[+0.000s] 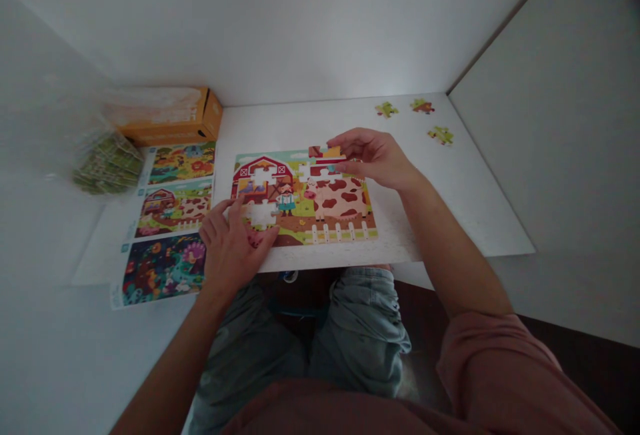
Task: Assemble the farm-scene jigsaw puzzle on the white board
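Note:
A farm jigsaw puzzle with a red barn, a farmer and a spotted cow lies on the white table, with white gaps in the barn, below it and above the cow. My right hand pinches a puzzle piece with yellow and red on it, over the gap above the cow. Part of that piece is behind my fingers. At the puzzle's lower left corner rests my left hand, thumb and fingers spread, the fingertips touching its left edge.
Loose pieces lie at the back right: one green, one brown and green, one yellow-green. On the left are a picture sheet, an orange box and a clear bag of green pieces. Walls border the table.

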`<state>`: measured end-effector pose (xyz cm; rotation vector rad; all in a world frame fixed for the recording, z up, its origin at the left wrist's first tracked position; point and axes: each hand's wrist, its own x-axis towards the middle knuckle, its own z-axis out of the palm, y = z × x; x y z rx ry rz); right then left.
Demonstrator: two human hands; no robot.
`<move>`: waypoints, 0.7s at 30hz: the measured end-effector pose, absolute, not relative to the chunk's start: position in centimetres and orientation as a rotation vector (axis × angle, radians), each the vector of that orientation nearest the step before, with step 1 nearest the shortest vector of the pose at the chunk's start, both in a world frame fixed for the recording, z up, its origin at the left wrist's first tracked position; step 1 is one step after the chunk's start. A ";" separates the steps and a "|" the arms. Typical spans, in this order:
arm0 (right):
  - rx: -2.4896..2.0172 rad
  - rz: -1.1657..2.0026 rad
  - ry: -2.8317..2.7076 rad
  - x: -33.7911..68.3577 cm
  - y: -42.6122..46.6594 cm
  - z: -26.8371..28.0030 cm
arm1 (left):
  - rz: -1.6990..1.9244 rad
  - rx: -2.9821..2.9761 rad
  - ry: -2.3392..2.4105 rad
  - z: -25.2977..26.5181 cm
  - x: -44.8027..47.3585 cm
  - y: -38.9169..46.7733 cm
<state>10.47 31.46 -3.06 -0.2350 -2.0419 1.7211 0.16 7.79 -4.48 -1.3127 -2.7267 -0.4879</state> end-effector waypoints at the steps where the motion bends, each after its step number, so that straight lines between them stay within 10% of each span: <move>1: -0.237 1.720 -2.040 10.4 31.4 -3.0 | -0.496 -1.311 -2.726 -4.5 0.2 7.8; 21: -0.498 1.548 -2.235 9.2 27.3 -2.9 | -0.713 -1.248 -2.721 -4.6 -0.7 5.9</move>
